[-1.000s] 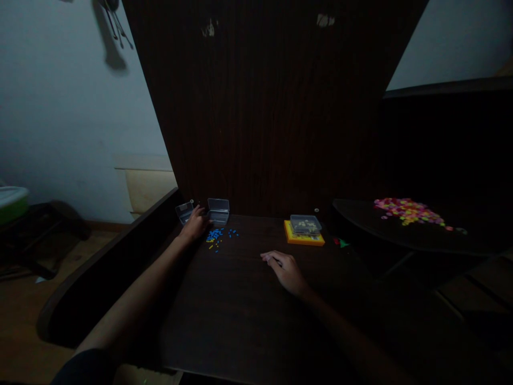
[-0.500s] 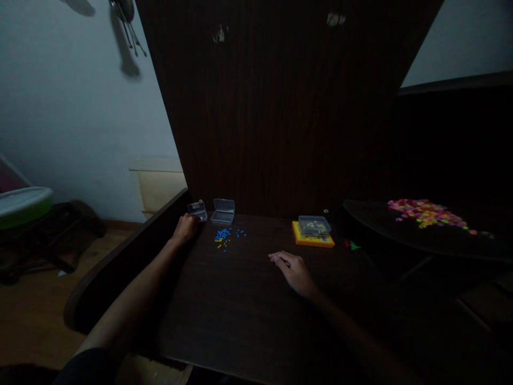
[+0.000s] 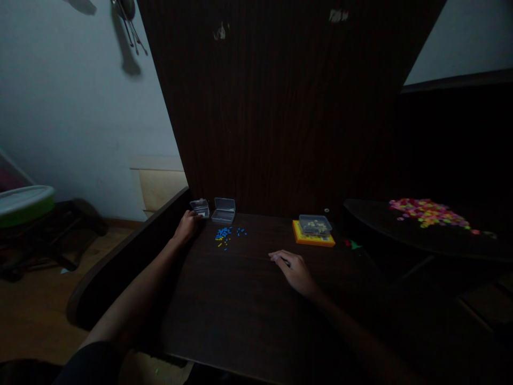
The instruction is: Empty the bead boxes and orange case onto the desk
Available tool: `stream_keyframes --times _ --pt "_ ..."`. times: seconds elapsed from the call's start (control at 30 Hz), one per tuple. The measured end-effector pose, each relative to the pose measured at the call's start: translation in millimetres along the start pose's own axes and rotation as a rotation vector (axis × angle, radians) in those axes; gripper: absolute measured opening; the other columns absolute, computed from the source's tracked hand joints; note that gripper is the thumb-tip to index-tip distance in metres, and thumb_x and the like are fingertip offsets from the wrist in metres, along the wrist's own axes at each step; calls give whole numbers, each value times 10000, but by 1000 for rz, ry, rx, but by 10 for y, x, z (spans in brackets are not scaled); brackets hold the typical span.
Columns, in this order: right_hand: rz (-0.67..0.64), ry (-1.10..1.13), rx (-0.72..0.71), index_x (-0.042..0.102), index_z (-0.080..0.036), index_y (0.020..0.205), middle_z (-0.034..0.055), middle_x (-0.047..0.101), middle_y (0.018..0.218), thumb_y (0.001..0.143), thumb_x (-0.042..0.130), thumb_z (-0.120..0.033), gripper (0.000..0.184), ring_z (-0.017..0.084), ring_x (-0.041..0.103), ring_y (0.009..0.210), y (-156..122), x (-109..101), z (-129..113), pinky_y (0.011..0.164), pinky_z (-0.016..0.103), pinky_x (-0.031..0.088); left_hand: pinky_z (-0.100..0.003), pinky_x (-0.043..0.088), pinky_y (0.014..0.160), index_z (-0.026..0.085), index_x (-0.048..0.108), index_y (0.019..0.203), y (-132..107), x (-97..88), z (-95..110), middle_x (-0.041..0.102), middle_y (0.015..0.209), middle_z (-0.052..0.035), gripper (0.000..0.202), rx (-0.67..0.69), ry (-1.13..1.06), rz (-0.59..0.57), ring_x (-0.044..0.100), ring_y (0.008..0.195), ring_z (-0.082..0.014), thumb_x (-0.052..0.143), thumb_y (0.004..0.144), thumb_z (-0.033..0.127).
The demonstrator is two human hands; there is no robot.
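Observation:
At the table's far left, my left hand has its fingers bent at the front edge of a small clear plastic box with a raised lid. The fingertips are partly hidden, but they appear to grip the box. Beside it stands a second clear plastic box, its lid also raised. In front of the boxes lie many small blue pieces and a few yellow pieces. My right hand rests on the table right of the middle, fingers extended and loosely curved, with nothing visible in it.
A closed clear box with pale pieces sits on a yellow-orange box at the right. Red and green bits lie nearby. Colourful small pieces are heaped on a dark round surface. A dark raised side panel borders the table's left.
The small clear box at my left hand has shifted slightly right and away. My left fingers remain at its front edge. My right hand stays still.

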State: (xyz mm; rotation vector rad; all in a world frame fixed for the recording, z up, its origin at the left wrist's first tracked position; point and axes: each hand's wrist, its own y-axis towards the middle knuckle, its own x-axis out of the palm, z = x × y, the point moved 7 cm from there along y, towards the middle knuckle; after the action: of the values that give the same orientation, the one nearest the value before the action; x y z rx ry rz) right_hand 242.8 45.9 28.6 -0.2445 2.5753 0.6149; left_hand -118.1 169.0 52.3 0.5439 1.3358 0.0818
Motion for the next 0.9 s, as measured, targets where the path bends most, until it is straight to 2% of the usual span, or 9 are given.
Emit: stream_keyframes --times 0.1,0.2,0.3,0.4,0.5,0.57,0.67,0.77,0.9 --pt "3 2 5 712 -216 825 77 748 1006 936 471 -362 303 242 691 964 1 -1 0 889 390 518 -389 472 833 112 728 962 80 64 -17 667 913 -142 376 -22 37 -48 562 893 -276 478 685 66" --pt "4 6 5 713 -215 834 78 749 1004 935 473 -358 297 239 691 959 2 -2 -6 885 389 520 -392 463 863 125 729 892 135 84 8 676 858 -125 324 -32 57 -68 584 878 -268 497 675 60" --pt "5 7 0 711 -214 819 79 749 1000 934 471 -354 301 239 693 955 3 0 -10 881 390 522 -408 467 880 137 720 941 140 35 82 678 896 -129 319 -63 69 -22 586 931 -284 523 696 81" --pt "8 9 -12 709 -216 810 77 749 999 936 464 -352 307 235 693 951 1 3 -9 881 385 522 -469 464 919 127 678 1099 85 -30 284 641 1094 -168 369 -84 61 75 551 1051 -323 504 773 131" --pt "2 -1 -12 710 -220 830 69 747 1008 941 465 -353 300 230 689 961 -4 7 1 884 372 517 -412 465 985 179 651 1147 -17 -4 645 621 1142 -113 333 -20 10 115 550 1109 -265 456 880 220" --pt "0 -10 -8 713 -221 843 67 747 1009 941 467 -352 296 230 688 963 -6 7 5 882 368 517 -358 490 966 192 655 1123 -93 53 884 628 1098 -87 318 33 -32 97 586 1055 -231 471 910 339" --pt "4 -13 -9 717 -217 838 69 748 1002 938 472 -349 296 230 689 956 -6 2 -4 877 364 519 -414 472 1002 187 624 1179 -181 131 1105 600 1166 -102 459 82 -134 28 565 1108 -272 535 871 516" --pt "7 -8 -10 719 -213 836 74 748 1001 940 470 -354 305 227 689 957 -5 3 -17 878 358 520 -502 428 1040 200 534 1308 -222 185 1127 525 1316 -119 676 68 -182 -75 513 1195 -323 582 800 644" --pt "8 -7 -11 719 -210 841 79 747 1001 935 473 -350 298 234 690 953 -4 5 -34 878 373 525 -487 383 1100 208 478 1363 -244 218 1133 449 1419 -132 789 127 -279 -168 454 1289 -324 632 748 676"
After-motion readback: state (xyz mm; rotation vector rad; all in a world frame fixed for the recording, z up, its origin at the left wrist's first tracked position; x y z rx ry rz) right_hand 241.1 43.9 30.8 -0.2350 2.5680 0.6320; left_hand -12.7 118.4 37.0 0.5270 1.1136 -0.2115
